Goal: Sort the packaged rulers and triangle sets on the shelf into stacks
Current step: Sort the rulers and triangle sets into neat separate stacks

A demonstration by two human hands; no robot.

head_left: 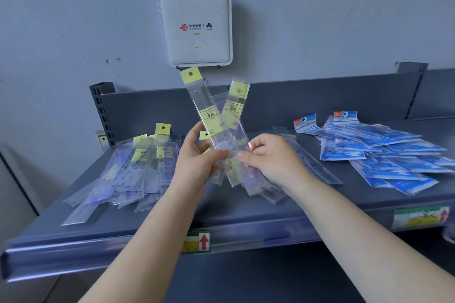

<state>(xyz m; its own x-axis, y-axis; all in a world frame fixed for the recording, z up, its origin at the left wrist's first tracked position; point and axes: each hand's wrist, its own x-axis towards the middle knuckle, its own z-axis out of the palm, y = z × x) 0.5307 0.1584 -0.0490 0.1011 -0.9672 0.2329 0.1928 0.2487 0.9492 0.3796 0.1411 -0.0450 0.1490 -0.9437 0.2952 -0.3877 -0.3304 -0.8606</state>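
Near the middle of the grey metal shelf (246, 214), the left hand (197, 155) and right hand (273, 157) each pinch clear-sleeved rulers with yellow header cards (209, 115), fanned upright. Sorting looks partway: loose clear ruler packs (128, 170) sprawl left, blue-printed triangle-set packets (384, 155) lie overlapping far right, neither squared.

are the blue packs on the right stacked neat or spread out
Spread out: the blue packs lie fanned and overlapping at different angles on the shelf.
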